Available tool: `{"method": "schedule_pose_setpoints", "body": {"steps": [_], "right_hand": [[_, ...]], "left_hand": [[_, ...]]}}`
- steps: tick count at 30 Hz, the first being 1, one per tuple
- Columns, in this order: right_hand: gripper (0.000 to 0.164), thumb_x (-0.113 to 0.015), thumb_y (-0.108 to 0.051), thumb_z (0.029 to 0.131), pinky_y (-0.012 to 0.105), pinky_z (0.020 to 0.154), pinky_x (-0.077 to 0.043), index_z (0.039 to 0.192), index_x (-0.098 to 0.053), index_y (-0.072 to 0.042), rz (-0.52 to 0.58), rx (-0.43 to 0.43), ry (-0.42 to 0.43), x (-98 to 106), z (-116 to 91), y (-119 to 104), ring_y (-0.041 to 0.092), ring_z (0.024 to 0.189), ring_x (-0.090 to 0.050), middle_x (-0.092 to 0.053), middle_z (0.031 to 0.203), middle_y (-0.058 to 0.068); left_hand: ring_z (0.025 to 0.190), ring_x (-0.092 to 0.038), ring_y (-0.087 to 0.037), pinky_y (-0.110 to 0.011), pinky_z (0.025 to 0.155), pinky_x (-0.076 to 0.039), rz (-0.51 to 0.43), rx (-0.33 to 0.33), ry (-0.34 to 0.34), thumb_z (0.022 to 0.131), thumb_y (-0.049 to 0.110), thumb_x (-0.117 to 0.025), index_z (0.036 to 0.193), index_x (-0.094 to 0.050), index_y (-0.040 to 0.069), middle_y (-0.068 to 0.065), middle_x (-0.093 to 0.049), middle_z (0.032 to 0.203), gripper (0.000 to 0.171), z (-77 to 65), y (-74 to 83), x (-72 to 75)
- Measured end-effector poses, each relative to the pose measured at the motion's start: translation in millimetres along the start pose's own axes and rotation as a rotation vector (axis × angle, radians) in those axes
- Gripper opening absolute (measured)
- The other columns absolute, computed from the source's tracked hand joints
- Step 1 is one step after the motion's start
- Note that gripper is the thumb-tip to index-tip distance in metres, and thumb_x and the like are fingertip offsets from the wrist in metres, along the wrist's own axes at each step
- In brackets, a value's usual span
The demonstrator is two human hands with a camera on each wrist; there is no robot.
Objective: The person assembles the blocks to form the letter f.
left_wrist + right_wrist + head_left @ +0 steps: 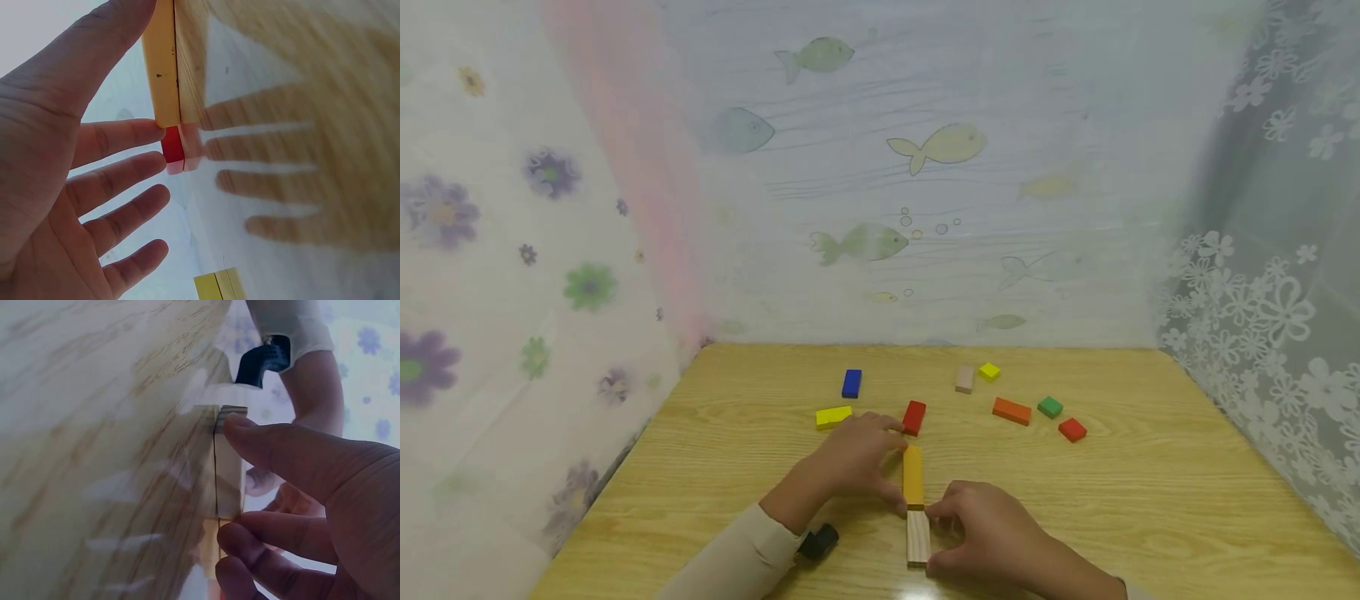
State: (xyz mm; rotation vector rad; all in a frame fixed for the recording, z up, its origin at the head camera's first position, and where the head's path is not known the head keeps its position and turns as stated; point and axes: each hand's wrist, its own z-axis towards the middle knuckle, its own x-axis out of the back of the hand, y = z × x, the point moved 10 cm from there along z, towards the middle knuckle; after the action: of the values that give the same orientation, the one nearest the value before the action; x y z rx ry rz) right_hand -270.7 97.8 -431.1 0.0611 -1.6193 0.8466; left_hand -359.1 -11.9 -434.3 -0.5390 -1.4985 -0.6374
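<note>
A plain wooden block (918, 538) lies end to end with an orange-yellow block (912, 477) at lower centre, long axes running up the frame, the right hand (988, 529) gripping the first from the right, the left hand (857, 458) pinching the second from the left.

A glossy wood-grained table (1165, 483) fills 6 o'clock, reflecting a bright patch of light (917, 594). Behind it, at 12 o'clock, rises a pale sheet (865, 183) printed with fish (955, 144); at 9, white cloth (482, 292) with purple and green flowers; at 10, a pink band (613, 125); at 3, greyish sheeting (1270, 208) with white blossoms (1285, 310)
</note>
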Motion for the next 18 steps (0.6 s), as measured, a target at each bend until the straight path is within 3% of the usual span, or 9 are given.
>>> {"method": "schedule_pose_setpoints", "body": {"steps": [18], "right_hand": [[0.054,-0.090,-0.048,0.073,0.020,0.061,-0.042,0.117,-0.080,-0.017,0.035,0.000,-0.015,-6.1,1.6,3.6,-0.001,0.070,-0.047,-0.058,0.085,-0.018]], "left_hand": [[0.136,-0.053,-0.024,-0.053,0.111,-0.046,-0.005,-0.006,0.010,0.061,0.082,-0.079,0.130,-0.073,0.023,0.003,-0.060,0.147,0.090,0.3,-0.3,-1.0]]}}
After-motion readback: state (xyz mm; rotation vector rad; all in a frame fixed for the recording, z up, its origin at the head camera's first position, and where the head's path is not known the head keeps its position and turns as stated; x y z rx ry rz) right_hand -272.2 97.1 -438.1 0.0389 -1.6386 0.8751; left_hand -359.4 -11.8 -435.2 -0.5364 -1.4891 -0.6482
